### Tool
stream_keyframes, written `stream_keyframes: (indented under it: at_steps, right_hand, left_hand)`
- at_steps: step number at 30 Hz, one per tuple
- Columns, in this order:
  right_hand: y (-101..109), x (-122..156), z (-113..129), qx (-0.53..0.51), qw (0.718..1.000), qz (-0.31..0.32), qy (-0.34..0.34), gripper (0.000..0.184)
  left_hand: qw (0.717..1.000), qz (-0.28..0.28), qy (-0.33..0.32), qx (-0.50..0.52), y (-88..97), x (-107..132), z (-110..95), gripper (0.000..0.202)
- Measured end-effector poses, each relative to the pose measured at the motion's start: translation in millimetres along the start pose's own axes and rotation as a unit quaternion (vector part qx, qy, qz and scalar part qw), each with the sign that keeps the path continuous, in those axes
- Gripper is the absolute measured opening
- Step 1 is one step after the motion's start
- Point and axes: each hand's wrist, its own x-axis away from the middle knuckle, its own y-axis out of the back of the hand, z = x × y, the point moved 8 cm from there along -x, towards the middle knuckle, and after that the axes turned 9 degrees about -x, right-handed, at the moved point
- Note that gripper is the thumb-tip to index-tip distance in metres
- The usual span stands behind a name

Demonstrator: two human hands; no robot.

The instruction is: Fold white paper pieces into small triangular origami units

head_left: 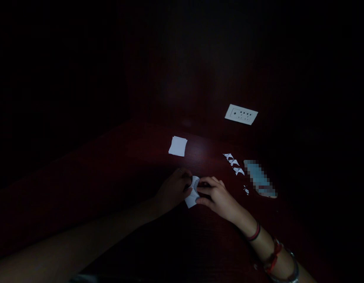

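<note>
The scene is very dark. Both hands meet over a dark reddish table (117, 169) around a small white piece of paper (193, 194) that is partly folded. My left hand (173, 189) pinches the paper's left side with curled fingers. My right hand (216, 196) pinches its right side; bracelets and threads circle that wrist. Part of the paper is hidden between the fingers.
A small stack of white paper squares (178, 146) lies behind the hands. Several small folded white paper pieces (234, 162) sit in a row to the right, beside a blurred phone-like object (260, 179). A white wall socket plate (241, 114) is on the wall behind.
</note>
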Motion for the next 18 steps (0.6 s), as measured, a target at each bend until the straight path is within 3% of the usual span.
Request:
stream_keyframes:
  at_steps: [3, 8, 18]
  right_hand:
    - [-1.2, 0.0, -0.8, 0.007, 1.0, -0.003, 0.006, 0.027]
    - [-0.7, 1.8, -0.3, 0.017, 1.0, -0.002, 0.015, 0.025]
    - [-2.0, 3.5, -1.5, 0.003, 1.0, 0.004, 0.024, 0.033]
  left_hand:
    - [0.998, 0.028, -0.042, 0.032, 0.9, 0.8, 0.3, 0.004]
    - [0.985, 0.117, -0.117, 0.05, 0.3, 4.2, -0.3, 0.02]
    - [0.98, 0.133, -0.145, 0.036, 4.3, 1.9, -4.7, 0.02]
